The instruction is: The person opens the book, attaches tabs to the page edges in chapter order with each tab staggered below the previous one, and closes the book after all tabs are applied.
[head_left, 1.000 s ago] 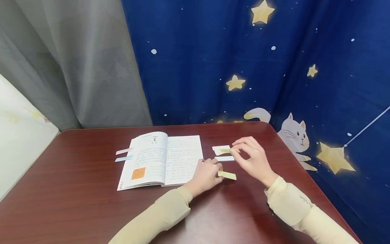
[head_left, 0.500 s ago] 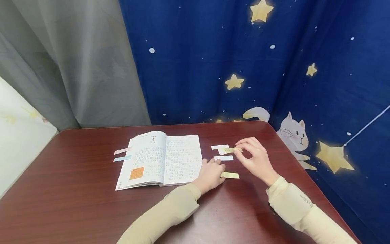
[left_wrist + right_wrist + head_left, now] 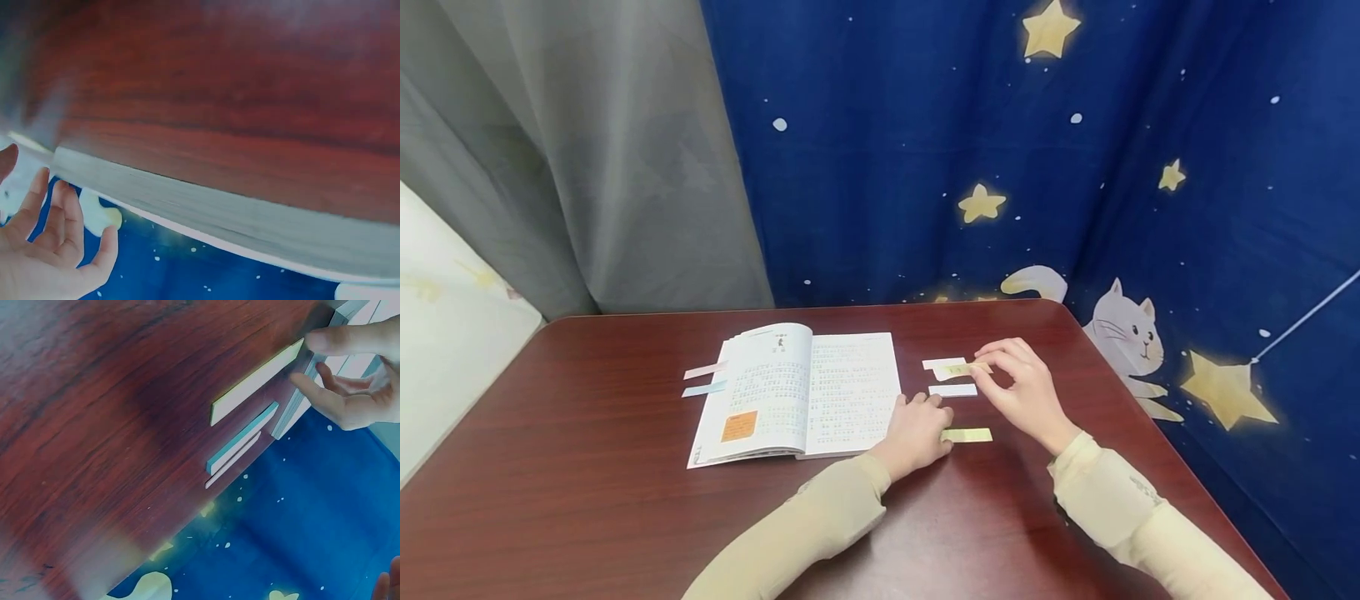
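Observation:
My right hand (image 3: 1018, 387) pinches a yellow sticky strip (image 3: 955, 370) with faint marks on it, between thumb and forefinger. It overlaps the farther white sticky-note pad (image 3: 934, 364) in the head view. My left hand (image 3: 917, 432) lies at the lower right corner of the open book (image 3: 850, 392). Its thumb and fingers grip the left end of a yellow sticky-note pad (image 3: 970, 435), which sticks out to the right on the table. In the right wrist view, the thumb (image 3: 328, 342) covers the end of that pad.
A blue-edged sticky-note pad (image 3: 244, 440) lies between the yellow and farther pads. A pink tab (image 3: 703, 371) and a blue tab (image 3: 703, 389) stick out of the book's left side. An orange note (image 3: 740, 427) sits on the left page. Curtains hang behind the table (image 3: 587, 500).
The yellow pad under my left hand has turned from slanted to nearly straight and shifted slightly right. My right hand still pinches the yellow strip, almost in the same place.

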A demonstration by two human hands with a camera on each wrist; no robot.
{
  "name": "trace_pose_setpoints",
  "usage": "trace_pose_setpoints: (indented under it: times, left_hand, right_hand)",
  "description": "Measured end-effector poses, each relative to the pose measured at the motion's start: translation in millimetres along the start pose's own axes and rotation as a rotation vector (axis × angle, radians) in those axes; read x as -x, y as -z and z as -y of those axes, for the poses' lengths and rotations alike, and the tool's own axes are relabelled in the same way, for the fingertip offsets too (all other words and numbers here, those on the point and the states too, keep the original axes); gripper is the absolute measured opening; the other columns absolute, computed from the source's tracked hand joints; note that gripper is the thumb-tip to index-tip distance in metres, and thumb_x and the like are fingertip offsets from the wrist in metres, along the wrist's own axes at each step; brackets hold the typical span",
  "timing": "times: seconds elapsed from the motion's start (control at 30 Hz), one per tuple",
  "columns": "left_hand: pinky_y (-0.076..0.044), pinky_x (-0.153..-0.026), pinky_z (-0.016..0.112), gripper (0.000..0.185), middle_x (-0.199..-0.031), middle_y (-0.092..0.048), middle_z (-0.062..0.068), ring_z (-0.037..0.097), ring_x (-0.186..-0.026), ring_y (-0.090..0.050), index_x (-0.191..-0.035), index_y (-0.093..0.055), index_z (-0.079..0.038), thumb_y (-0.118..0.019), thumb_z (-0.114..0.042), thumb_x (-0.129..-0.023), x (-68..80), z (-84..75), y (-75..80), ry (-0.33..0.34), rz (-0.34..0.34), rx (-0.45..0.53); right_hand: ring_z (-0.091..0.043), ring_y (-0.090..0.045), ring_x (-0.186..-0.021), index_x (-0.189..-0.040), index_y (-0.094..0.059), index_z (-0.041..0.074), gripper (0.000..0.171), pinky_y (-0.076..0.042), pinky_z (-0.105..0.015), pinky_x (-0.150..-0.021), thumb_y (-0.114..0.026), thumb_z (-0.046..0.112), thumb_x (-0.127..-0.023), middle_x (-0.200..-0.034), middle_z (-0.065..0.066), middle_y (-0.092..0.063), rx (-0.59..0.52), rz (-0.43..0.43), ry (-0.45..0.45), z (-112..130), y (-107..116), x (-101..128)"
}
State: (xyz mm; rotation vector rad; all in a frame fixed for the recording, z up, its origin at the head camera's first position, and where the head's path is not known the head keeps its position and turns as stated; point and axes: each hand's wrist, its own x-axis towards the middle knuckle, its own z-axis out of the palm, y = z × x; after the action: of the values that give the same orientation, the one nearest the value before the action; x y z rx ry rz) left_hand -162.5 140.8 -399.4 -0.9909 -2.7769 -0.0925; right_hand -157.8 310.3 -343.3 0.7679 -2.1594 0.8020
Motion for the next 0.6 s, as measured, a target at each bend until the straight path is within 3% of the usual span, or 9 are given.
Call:
trace_pose_setpoints:
  times: [0.2,0.33,0.5,0.6]
  left_hand:
    - [-0.037,-0.064,0.037,0.022,-0.077,-0.052,-0.006,0.016,-0.074,-0.052,-0.083,-0.064,-0.02,-0.064,-0.039,-0.073,17.3,24.3,23.6,-0.004,-0.07,0.08]
    - [-0.04,-0.063,0.038,0.024,-0.078,-0.055,-0.004,0.017,-0.074,-0.054,-0.086,-0.066,-0.017,-0.064,-0.038,-0.074,28.5,48.9,40.9,0.02,-0.159,0.137]
    - [-0.041,-0.057,0.035,0.018,-0.077,-0.059,-0.002,0.019,-0.072,-0.056,-0.084,-0.066,-0.015,-0.067,-0.03,-0.073,37.3,80.4,55.9,0.121,-0.325,0.179]
    - [-0.04,-0.057,0.033,0.016,-0.078,-0.059,-0.001,0.018,-0.073,-0.055,-0.084,-0.067,-0.015,-0.067,-0.027,-0.074,40.1,92.2,58.4,0.188,-0.37,0.202]
  right_hand:
    - [-0.014,-0.05,-0.086,-0.08,-0.066,0.01,0.005,-0.038,-0.026,-0.071,-0.067,0.012,-0.075,-0.088,0.002,-0.06,-0.021,-0.024,-0.043,3,-10,-8]
    - [-0.013,-0.051,-0.085,-0.079,-0.066,0.009,0.004,-0.039,-0.028,-0.07,-0.065,0.013,-0.077,-0.087,0.003,-0.059,-0.034,-0.052,-0.101,4,-19,-14]
    - [-0.014,-0.051,-0.082,-0.078,-0.066,0.008,0.006,-0.039,-0.034,-0.065,-0.066,0.014,-0.076,-0.084,0.003,-0.059,-0.028,-0.07,-0.196,5,-34,-19]
    - [-0.016,-0.051,-0.077,-0.078,-0.066,0.009,0.006,-0.04,-0.035,-0.062,-0.066,0.015,-0.076,-0.082,0.003,-0.059,-0.01,-0.046,-0.264,5,-44,-17]
